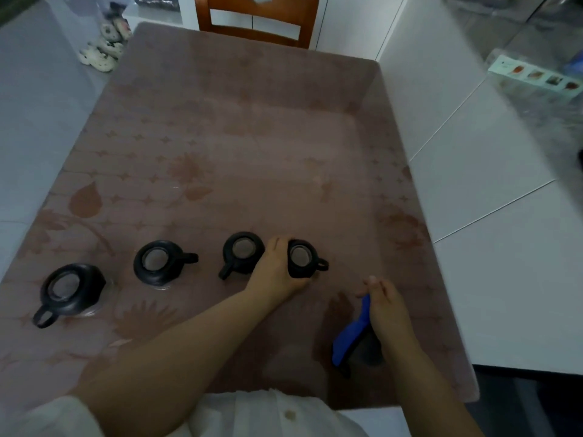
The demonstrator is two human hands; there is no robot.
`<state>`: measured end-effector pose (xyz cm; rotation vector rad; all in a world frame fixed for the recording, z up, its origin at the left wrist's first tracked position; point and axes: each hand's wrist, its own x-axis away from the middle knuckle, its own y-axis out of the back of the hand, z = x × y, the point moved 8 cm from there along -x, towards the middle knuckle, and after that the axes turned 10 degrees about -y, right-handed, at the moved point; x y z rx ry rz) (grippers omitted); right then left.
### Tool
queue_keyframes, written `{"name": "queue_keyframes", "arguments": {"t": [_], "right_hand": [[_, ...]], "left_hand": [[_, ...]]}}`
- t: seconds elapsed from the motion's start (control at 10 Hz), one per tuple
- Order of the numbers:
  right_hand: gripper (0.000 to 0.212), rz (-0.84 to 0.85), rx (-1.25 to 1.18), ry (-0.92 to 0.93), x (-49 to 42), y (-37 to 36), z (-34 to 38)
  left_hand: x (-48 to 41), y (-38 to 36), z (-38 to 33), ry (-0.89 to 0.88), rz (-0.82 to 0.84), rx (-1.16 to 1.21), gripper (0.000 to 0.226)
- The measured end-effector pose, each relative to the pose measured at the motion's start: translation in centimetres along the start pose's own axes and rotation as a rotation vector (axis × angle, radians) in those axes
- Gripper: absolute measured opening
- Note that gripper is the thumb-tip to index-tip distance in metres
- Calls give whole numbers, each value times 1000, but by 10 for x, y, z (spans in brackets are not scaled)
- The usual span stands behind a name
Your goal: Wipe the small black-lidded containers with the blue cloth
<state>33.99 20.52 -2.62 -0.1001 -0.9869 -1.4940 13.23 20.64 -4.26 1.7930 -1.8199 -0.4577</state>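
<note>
Several small glass containers with black lids stand in a row near the front of the table (239, 146). My left hand (277, 269) is closed around the rightmost container (303, 258), which rests on the table. Just left of it stands another container (243, 255), then one more (159, 263), and the far-left container (71, 290). My right hand (386, 305) hovers at the front right, holding the blue cloth (350, 337), which hangs down beneath it above the table.
The table has a brown flower-patterned cover. A wooden chair (255, 20) stands at the far end. White shoes (105, 47) lie on the floor at the far left. A white counter (492, 216) runs along the right side.
</note>
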Motion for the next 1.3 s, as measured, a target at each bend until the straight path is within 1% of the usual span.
{"name": "queue_keyframes", "arguments": {"t": [0.2,0.3,0.4,0.5,0.6,0.7,0.8,0.9,1.0,1.1,1.2,1.3], "right_hand": [[28,57,-68,-7,1,-26,-3],[31,49,-93,-54,-6,-37,-9],[29,56,-113,-89,-12,-45,-12],[40,105,23,-68,-18,-58,-15],[68,83,353,96,-14,-71,-24],[76,-72,713,310,-3,-74,-33],[76,-104,758,330,-4,-73,-34],[77,-69,766,290,-1,-74,-29],[78,-51,786,340,9,-71,-21],[70,50,816,414,29,-74,-14],[62,155,779,499,49,-83,-7],[58,210,726,516,56,-83,-2]], "left_hand": [[-4,-12,7,28,-2,21,83],[-1,-15,9,52,54,30,99],[11,-4,6,15,50,65,99],[32,13,11,24,48,155,82],[54,26,23,65,24,176,70],[70,31,35,100,-17,198,65],[82,35,43,101,-62,210,63],[91,40,48,112,-81,216,62],[96,50,52,93,-80,211,48],[103,62,54,77,-45,219,28],[113,74,56,40,-12,176,24],[124,87,61,33,-28,159,21]]}}
